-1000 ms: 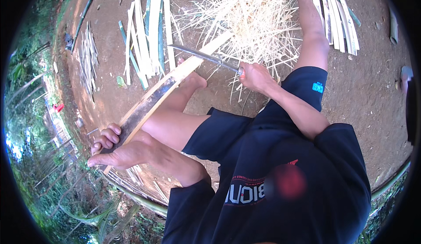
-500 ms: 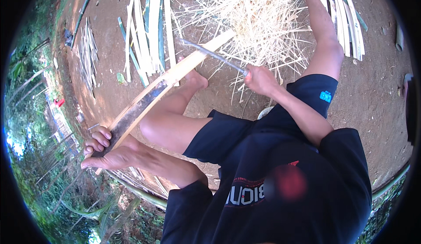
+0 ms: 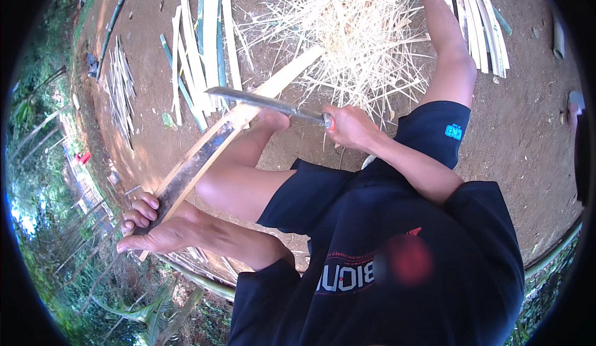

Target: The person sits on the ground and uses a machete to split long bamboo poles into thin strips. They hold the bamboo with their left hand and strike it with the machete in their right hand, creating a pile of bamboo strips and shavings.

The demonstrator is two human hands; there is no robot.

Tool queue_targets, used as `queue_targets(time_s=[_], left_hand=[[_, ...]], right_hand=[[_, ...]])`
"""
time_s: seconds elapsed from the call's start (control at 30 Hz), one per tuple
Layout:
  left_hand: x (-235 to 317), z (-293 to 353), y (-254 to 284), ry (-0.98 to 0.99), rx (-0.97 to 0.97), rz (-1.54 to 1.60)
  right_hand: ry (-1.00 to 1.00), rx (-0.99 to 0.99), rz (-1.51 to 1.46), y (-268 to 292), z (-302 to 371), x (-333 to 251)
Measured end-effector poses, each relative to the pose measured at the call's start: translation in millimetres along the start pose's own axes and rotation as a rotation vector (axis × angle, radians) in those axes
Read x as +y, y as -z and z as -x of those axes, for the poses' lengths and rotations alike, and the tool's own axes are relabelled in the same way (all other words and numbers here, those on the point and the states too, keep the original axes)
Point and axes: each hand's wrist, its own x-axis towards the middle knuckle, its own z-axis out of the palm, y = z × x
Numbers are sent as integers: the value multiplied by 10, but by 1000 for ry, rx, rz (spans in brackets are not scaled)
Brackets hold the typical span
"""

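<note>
My left hand [image 3: 158, 225] is closed around the lower end of a long split bamboo strip [image 3: 205, 150]. The strip slants up across my left leg, dark on its lower half and pale where the wood is bare. Its far tip meets a heap of shavings. In my right hand [image 3: 352, 127] is the handle of a machete [image 3: 267, 102], my fingers wrapped round it. The long metal blade points left and lies across the pale upper part of the strip.
A big heap of thin shavings [image 3: 357, 32] covers the dirt ground [image 3: 397, 153] ahead. Split bamboo slats lie at the left [image 3: 211, 41] and the right [image 3: 481, 29]. Thin sticks [image 3: 121, 88] are farther left. A green bamboo pole [image 3: 118, 20] lies beyond them.
My right hand has drawn the machete down the strip toward me and a little left, its blade now flatter. My left hand keeps its hold on the bamboo strip.
</note>
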Motion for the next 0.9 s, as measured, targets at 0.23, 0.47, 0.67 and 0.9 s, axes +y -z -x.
queue_targets(time_s=[0.23, 0.47, 0.67, 0.9], left_hand=[[-65, -53, 48, -15, -4, 8], [-57, -44, -5, -22, 7, -8], [-80, -50, 16, 0, 39, -48], [-90, -141, 72, 9, 52, -16]], right_hand=[[36, 14, 90, 57, -73, 48], [-12, 21, 103, -5, -169, 315], [-215, -30, 119, 20, -367, 620], [-275, -59, 153, 16, -412, 675]])
